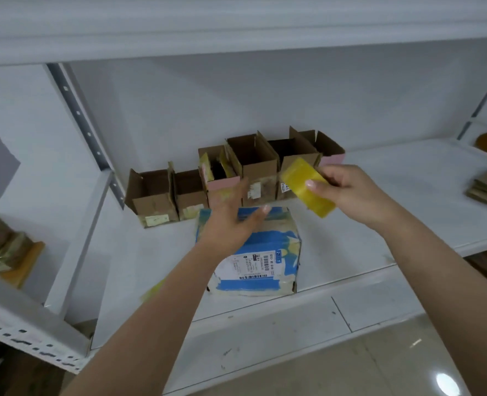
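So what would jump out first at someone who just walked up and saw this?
The bright yellow packet stands out most, pinched in the right hand in front of a row of open cardboard boxes at the back of the white shelf. Next comes the blue-and-white parcel lying at the front of the shelf. The left hand reaches over it with straight fingers, holding nothing.

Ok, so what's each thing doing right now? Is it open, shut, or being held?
yellow packet: tape-wrapped, tilted, held off the shelf
right hand: pinches the yellow packet
left hand: open, fingers straight, holds nothing
blue-and-white parcel: taped shut, lying flat on the white shelf
row of cardboard boxes: flaps open, standing at the back of the shelf
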Available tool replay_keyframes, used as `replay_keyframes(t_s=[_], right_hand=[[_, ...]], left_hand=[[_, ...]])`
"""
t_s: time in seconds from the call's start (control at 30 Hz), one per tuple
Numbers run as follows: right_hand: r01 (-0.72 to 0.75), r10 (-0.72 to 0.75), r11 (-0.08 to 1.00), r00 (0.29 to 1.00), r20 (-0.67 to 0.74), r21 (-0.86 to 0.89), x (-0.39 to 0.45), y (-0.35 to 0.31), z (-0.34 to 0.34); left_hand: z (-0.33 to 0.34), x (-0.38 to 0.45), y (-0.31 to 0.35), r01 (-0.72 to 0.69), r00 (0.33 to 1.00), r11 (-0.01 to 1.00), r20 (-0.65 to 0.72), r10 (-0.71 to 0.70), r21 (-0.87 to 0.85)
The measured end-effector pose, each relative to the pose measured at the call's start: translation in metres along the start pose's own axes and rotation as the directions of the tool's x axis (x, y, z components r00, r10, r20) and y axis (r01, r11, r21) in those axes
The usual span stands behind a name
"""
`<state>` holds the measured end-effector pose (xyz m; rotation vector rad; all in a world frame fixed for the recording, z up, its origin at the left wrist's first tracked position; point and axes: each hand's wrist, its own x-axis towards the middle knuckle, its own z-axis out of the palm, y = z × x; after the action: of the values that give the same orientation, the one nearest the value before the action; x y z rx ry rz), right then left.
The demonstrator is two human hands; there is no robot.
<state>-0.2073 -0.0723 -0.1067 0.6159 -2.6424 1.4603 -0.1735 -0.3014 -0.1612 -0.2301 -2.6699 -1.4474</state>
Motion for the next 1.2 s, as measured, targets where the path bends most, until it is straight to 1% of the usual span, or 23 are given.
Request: replay_keyframes(t_s=[0.03,0.07,0.1,0.17,0.2,0.33,0.4,0.5,0.57,0.7,0.8,0.87,0.93,1.1,1.2], right_hand=[[0.029,-0.032,0.999,0.998,0.063,0.034,0.002,-0.016,0.009],[0.057,-0.061,0.997,0.992,0.11,0.044,0.004,-0.028,0.018],[0.079,-0.081,0.997,0.987,0.142,0.024,0.006,-0.036,0.027],[0.098,-0.09,0.995,0.978,0.187,-0.034,0.011,-0.048,0.041],[0.095,-0.087,0.995,0.975,0.205,-0.033,0.014,-0.051,0.045],[0.097,-0.079,0.994,0.954,0.29,-0.047,0.026,-0.055,0.055],[0.12,-0.098,0.992,0.944,0.316,-0.05,0.031,-0.055,0.059],[0.123,-0.099,0.991,0.934,0.343,-0.047,0.034,-0.055,0.064],[0.123,-0.092,0.991,0.922,0.375,-0.06,0.035,-0.055,0.063],[0.141,-0.102,0.989,0.88,0.463,-0.05,0.038,-0.046,0.055],[0.145,-0.099,0.988,0.848,0.521,-0.048,0.037,-0.044,0.052],[0.149,-0.094,0.987,0.846,0.525,-0.063,0.036,-0.045,0.053],[0.167,-0.101,0.982,0.861,0.499,-0.09,0.036,-0.05,0.055],[0.262,-0.131,0.923,0.903,0.41,-0.282,0.042,-0.066,0.046],[0.217,-0.08,0.898,0.936,0.344,-0.383,0.043,-0.069,0.043]], left_hand=[[-0.003,-0.001,0.001,-0.01,1.0,0.989,-0.014,0.008,-0.145],[-0.005,-0.003,0.002,-0.032,0.999,0.97,-0.033,0.025,-0.239],[-0.007,-0.005,0.003,-0.061,0.997,0.954,-0.052,0.048,-0.293],[-0.008,-0.01,0.002,-0.108,0.992,0.933,-0.1,0.077,-0.342],[-0.008,-0.011,0.001,-0.119,0.989,0.924,-0.122,0.08,-0.363],[-0.008,-0.013,-0.005,-0.118,0.986,0.899,-0.153,0.058,-0.422],[-0.009,-0.012,-0.008,-0.107,0.985,0.868,-0.17,0.027,-0.485],[-0.012,-0.009,-0.01,-0.075,0.979,0.817,-0.199,-0.049,-0.572],[-0.014,-0.007,-0.012,-0.076,0.975,0.774,-0.211,-0.076,-0.629],[-0.016,-0.004,-0.015,-0.065,0.968,0.723,-0.219,-0.121,-0.688],[-0.015,-0.002,-0.014,-0.038,0.96,0.705,-0.221,-0.17,-0.708],[-0.015,-0.001,-0.013,-0.034,0.953,0.699,-0.233,-0.192,-0.714],[-0.014,0.001,-0.013,-0.063,0.949,0.716,-0.263,-0.172,-0.695],[-0.009,0.001,-0.013,-0.106,0.923,0.786,-0.354,-0.149,-0.609],[-0.003,0.003,-0.015,-0.103,0.894,0.803,-0.409,-0.184,-0.587]])
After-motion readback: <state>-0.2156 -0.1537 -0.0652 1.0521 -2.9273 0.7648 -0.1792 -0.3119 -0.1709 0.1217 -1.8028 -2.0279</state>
